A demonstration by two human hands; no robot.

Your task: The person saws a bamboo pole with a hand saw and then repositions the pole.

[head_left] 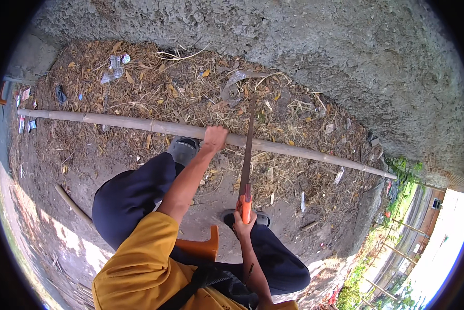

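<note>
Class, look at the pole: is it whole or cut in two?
Whole, it appears: the pole runs in one line on both sides of the saw. Whether a cut has begun cannot be told.

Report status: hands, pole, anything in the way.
Left hand closed on bamboo pole. Right hand gripping orange saw handle. Saw blade crosses over pole, contact unclear. Left shoe close by pole.

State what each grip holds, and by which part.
The right grip holds a saw by its orange handle; the left grip is closed over the bamboo pole near the middle of its visible length.
</note>
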